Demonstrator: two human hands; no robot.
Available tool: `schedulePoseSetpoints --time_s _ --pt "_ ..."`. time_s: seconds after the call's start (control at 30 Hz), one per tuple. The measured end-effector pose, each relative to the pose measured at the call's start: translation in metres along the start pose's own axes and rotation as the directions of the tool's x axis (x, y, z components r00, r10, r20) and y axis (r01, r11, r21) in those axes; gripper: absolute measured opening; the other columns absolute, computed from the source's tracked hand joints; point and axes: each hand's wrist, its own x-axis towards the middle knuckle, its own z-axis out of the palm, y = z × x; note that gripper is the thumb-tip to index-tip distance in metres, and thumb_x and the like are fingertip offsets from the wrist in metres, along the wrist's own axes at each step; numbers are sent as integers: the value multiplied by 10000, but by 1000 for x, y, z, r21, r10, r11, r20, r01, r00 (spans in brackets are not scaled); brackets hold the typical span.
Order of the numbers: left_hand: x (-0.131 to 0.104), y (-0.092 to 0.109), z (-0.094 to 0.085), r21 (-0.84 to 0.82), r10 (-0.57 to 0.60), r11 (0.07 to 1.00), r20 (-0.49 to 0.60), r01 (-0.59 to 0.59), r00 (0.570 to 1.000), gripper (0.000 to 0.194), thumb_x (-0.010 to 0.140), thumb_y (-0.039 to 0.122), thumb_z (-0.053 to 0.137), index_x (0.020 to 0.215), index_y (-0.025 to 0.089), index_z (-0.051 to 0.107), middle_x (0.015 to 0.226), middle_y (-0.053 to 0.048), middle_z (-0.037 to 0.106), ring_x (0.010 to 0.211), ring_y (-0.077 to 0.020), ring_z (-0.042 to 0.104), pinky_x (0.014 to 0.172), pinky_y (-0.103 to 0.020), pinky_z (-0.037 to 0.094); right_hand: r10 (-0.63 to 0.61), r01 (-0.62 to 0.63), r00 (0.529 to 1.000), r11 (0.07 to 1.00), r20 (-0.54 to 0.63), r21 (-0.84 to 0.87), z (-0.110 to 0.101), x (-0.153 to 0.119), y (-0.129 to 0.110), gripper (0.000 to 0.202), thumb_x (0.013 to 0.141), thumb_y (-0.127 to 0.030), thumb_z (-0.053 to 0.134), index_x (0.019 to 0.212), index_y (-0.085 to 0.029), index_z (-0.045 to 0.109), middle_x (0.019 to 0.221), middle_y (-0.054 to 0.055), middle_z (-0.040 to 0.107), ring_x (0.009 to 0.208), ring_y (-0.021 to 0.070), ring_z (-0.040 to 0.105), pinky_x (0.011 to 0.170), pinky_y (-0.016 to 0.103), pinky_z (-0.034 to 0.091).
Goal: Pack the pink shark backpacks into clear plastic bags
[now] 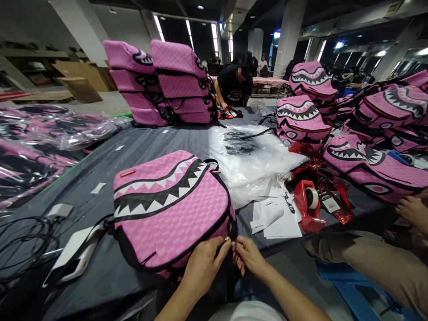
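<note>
A pink checkered backpack point(180, 232) with a black-and-white toothed mouth print lies tilted on the dark table in front of me. My left hand point(204, 263) rests against its near right edge, thumb and fingers pinched at a small gold-coloured metal piece point(228, 239), perhaps a zipper pull. Close beside it, my right hand point(249, 256) has its fingers pinched together at the same edge of the bag. What sits between the right fingertips is too small to make out. A black strap loop stands up at the bag's top right.
Clear plastic bags point(254, 156) lie behind the backpack. To the right are white papers point(279, 218), a red tape dispenser point(306, 214) and more pink backpacks point(354, 165). Stacked backpacks point(187, 84) stand at the back. A white device point(80, 254) and cables lie left. Co-workers are nearby.
</note>
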Motion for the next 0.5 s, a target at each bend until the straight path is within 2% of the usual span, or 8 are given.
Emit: schedulePoseSetpoints --time_s 0.03,0.07,0.13,0.2,0.27,0.3,0.37,0.5 --pt "-2 -1 -2 81 -21 997 47 17 999 396 1010 438 400 764 212 612 667 -31 669 633 -185 645 552 -270 337 -101 91 995 957 -24 -275 -6 2 -4 317 981 -503 557 861 -216 499 609 -57 564 409 93 494 386 177 378" --pt "-3 -1 -4 170 -40 985 81 26 996 334 1007 406 418 847 206 632 699 -41 690 677 -206 675 566 -274 338 -203 164 979 836 -17 -524 -12 5 -9 252 990 -424 559 862 -211 518 637 -31 596 449 114 543 423 200 408" --pt "-4 -1 -6 314 -72 949 104 36 992 265 1004 347 426 977 195 641 747 -65 715 745 -245 709 592 -286 345 -360 255 929 461 83 -850 -23 11 -20 114 956 -219 592 850 -198 554 704 25 650 536 149 607 487 231 429" --pt "-3 -3 -7 314 -85 948 91 52 992 279 1010 314 394 975 194 644 748 -71 719 733 -245 707 603 -295 345 -406 309 883 131 233 -942 -33 15 -28 121 896 -74 590 851 -186 583 755 71 687 576 171 627 500 248 417" --pt "-1 -6 -9 191 -66 980 65 53 996 346 1020 325 349 890 204 646 722 -51 706 683 -212 680 600 -290 349 -398 394 841 -14 367 -919 -39 13 -28 156 867 -31 579 886 -183 603 782 72 701 558 168 613 486 247 396" --pt "1 -8 -9 124 -54 991 51 48 997 371 1021 341 338 859 208 644 701 -34 691 657 -195 661 595 -283 354 -402 433 821 -25 405 -901 -39 11 -24 152 864 -39 585 890 -187 606 771 57 698 538 160 596 481 245 390" --pt "6 -7 -8 42 -50 998 30 48 998 402 1018 370 330 812 211 637 647 -2 646 604 -171 619 575 -271 360 -398 507 798 37 452 -861 -27 6 -8 127 865 -70 594 870 -196 609 716 24 677 505 145 561 484 238 398" --pt "17 7 4 92 -57 994 33 53 998 393 1027 353 346 825 198 645 672 -10 665 633 -173 644 574 -261 384 -396 592 798 375 454 -714 35 6 29 115 788 -117 605 749 -223 623 611 -8 645 541 163 567 533 258 471"
